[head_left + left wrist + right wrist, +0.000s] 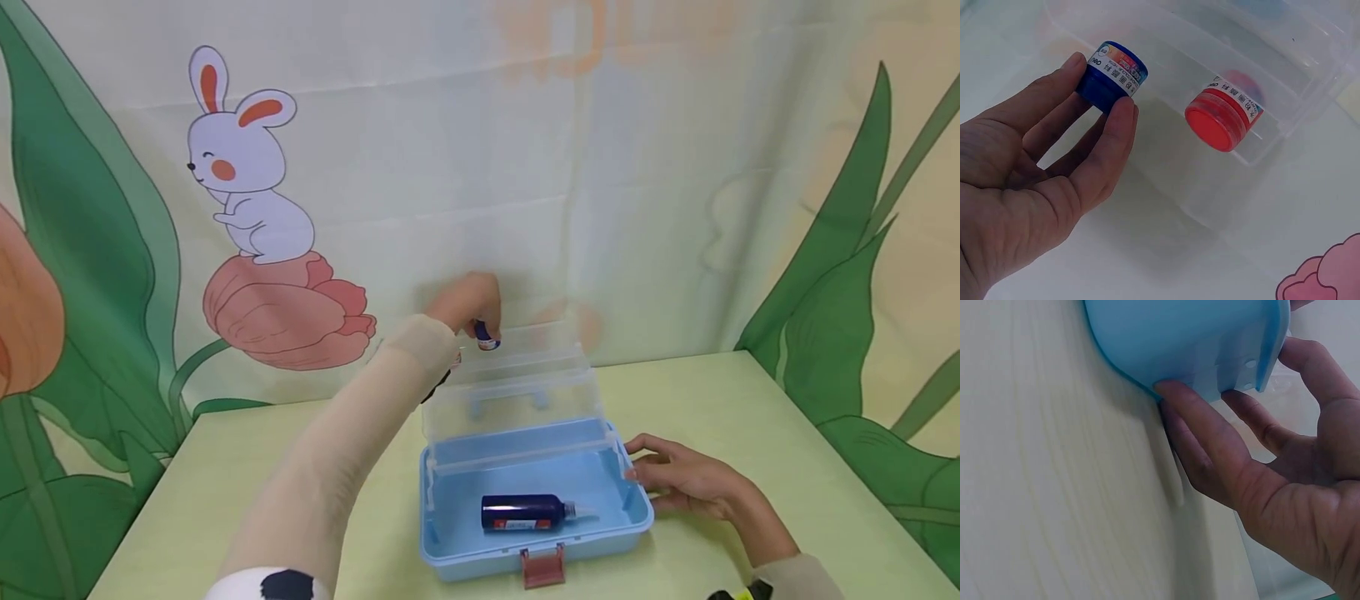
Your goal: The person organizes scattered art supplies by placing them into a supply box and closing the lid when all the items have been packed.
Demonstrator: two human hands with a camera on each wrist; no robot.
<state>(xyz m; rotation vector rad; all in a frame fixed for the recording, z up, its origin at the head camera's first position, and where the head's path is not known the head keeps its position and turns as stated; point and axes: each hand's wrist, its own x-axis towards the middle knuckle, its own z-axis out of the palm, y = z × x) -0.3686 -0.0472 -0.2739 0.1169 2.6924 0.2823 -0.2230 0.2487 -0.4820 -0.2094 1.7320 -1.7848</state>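
Observation:
My left hand (472,302) reaches behind the raised clear lid (517,400). Between its thumb and fingers it pinches a small blue paint jar (1113,75) with a printed label. A red paint jar (1219,119) stands beside the lid in the left wrist view; in the head view the forearm mostly hides it. The light-blue storage box (465,567) sits on the table, its lid tipped back. A dark-blue bottle (521,512) with a clear nozzle lies inside. My right hand (693,479) holds the box's right side, fingertips at its rim and lower edge.
A reddish-brown latch (542,567) hangs at the box's front. The pale green table (750,417) meets a printed cloth backdrop (675,208) with a rabbit and plants just behind the lid.

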